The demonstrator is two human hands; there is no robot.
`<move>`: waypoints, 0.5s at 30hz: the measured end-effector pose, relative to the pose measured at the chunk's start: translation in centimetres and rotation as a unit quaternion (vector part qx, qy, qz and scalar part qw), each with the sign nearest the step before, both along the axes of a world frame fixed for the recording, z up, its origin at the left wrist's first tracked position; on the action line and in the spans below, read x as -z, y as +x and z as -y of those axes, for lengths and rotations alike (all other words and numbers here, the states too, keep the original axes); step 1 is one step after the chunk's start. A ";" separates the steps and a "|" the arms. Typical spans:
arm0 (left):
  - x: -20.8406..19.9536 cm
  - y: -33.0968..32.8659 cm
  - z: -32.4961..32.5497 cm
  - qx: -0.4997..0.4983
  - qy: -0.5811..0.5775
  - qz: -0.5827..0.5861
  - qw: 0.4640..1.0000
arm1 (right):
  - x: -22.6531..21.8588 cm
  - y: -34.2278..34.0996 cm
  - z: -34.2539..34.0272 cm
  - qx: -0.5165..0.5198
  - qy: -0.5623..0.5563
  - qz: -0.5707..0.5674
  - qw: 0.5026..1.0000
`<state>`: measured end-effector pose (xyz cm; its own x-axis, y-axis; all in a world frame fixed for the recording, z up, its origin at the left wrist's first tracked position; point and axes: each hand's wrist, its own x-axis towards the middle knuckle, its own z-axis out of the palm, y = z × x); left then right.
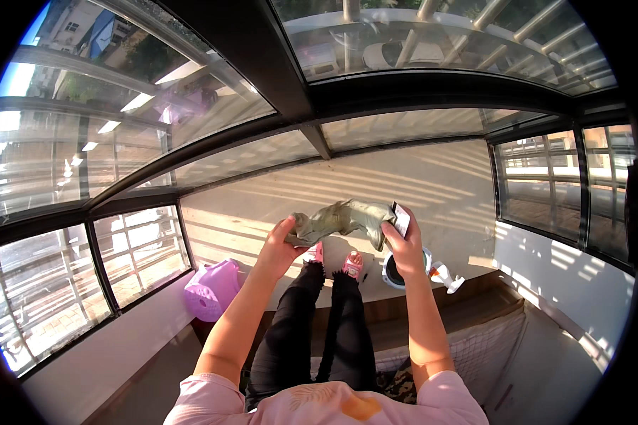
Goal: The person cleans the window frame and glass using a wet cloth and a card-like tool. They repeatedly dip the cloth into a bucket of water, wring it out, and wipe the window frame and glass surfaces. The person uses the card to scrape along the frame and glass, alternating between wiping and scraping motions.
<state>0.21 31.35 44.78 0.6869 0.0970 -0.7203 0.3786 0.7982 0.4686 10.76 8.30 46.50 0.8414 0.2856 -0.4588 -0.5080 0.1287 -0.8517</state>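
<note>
A crumpled grey-green cloth [344, 217] hangs stretched between my two hands, above my feet. My left hand [282, 244] is closed on its left end. My right hand [404, 244] grips the other end, which droops below the thumb. A small flat white piece with a dark edge [402, 220] sticks up by the right fingers; I cannot make out what it is. Just beyond my right wrist stands a round white bucket [393, 280] with a dark inside, partly covered by the forearm. Beside it is a white spray bottle [444, 275] with an orange part.
Dark-framed window panes [404, 46] rise ahead and on both sides, with bars outside. A purple plastic stool [211, 289] stands at the left. My feet in pink sandals [353, 265] are on a pale ledge [432, 177] striped with sunlight. Its brown edge [475, 301] drops away nearer me.
</note>
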 end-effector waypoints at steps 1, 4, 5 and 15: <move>-0.1 0.0 -1.2 -0.013 0.014 0.023 1.000 | 0.0 0.8 -0.3 0.006 0.005 0.051 0.999; -0.9 1.0 -5.7 -0.056 0.007 0.050 0.997 | -1.8 4.0 -1.7 -0.005 -0.033 0.089 0.995; -2.0 1.5 -6.8 -0.102 -0.024 0.040 0.994 | -2.1 4.7 -2.3 0.013 -0.015 0.099 0.995; -4.9 7.0 -7.0 0.207 0.502 0.181 0.820 | -5.0 6.4 -9.9 -0.159 0.037 0.146 0.976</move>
<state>7.19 38.34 49.64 0.9620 0.2208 -0.1607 0.2097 -0.2207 0.9525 17.16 18.17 51.52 0.7968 0.5764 -0.1815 -0.2703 0.0712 -0.9601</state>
